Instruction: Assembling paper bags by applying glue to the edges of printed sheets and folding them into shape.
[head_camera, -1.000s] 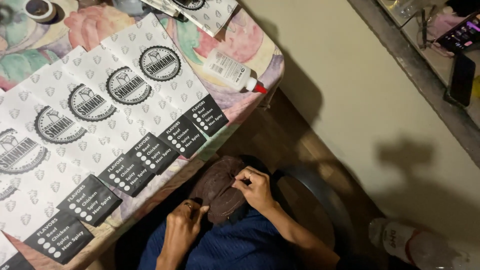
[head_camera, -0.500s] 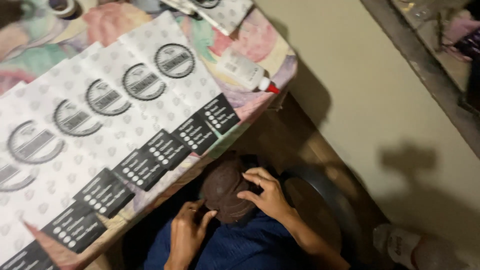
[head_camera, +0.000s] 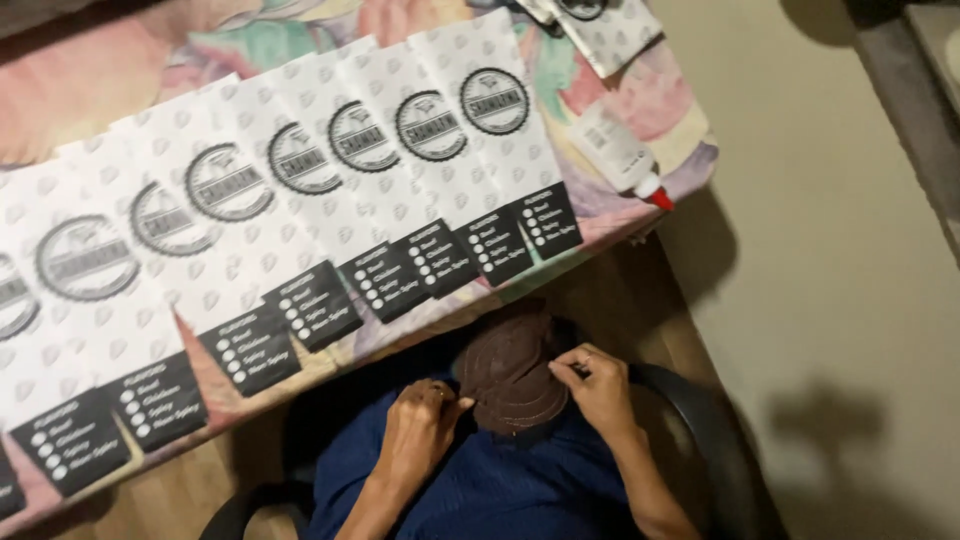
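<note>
A brown round stitched piece (head_camera: 508, 372), like a cap or pad, rests on my lap over blue clothing (head_camera: 500, 490). My left hand (head_camera: 420, 435) pinches its left edge. My right hand (head_camera: 600, 388) pinches its right edge with fingertips curled in. Both hands sit just below the table's front edge. Above them, a row of several overlapping white paper bags (head_camera: 330, 200) with round black emblems and black bottom strips lies across the table.
The table carries a pastel floral cloth (head_camera: 660, 120). A white glue bottle with a red tip (head_camera: 622, 152) lies near its right edge. More paper bags (head_camera: 600, 25) sit at the top. A dark chair arm (head_camera: 700, 440) curves to my right, over a tan floor (head_camera: 840, 250).
The view has shifted so more of the bag row shows. Both hands stay on the brown round piece, with the right hand's fingers moved slightly along its edge.
</note>
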